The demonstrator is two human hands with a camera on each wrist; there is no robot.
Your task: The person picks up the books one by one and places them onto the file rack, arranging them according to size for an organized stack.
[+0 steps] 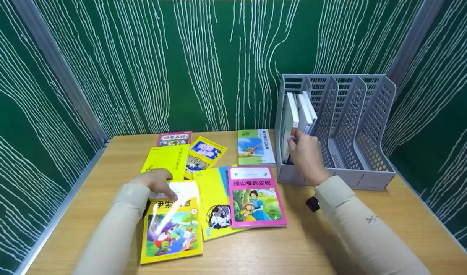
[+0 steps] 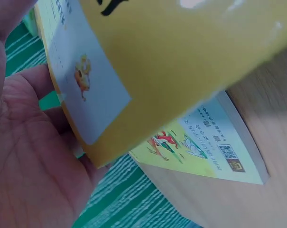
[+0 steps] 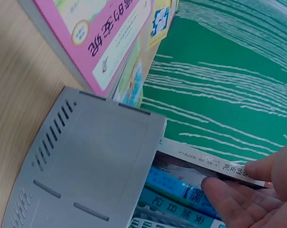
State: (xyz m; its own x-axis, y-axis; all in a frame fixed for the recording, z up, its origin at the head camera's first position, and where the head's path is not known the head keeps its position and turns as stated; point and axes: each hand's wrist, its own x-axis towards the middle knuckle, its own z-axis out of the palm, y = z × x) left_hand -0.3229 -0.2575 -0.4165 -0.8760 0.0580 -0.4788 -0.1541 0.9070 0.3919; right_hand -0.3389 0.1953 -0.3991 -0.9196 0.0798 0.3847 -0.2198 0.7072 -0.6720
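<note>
My left hand (image 1: 155, 181) grips the top edge of a yellow picture-cover book (image 1: 172, 235), thumb over the cover. In the left wrist view its fingers (image 2: 36, 80) lie behind the yellow book (image 2: 181, 61), which is tilted up. My right hand (image 1: 309, 156) pinches a thin book with a white spine (image 1: 292, 109), standing in the leftmost compartment of a grey file rack (image 1: 336, 178). In the right wrist view the thumb and fingers hold that spine (image 3: 200, 159) near its end. Two blue-spined books (image 3: 174, 202) stand right beside it.
A pink book (image 1: 258, 206) overlaps a yellow book (image 1: 210, 191) at the table's middle. A green-and-white book (image 1: 252, 149) lies left of the rack. Behind my left hand are a lime-yellow book (image 1: 166, 158), a yellow-and-blue book (image 1: 203, 154) and a red-topped book (image 1: 175, 138).
</note>
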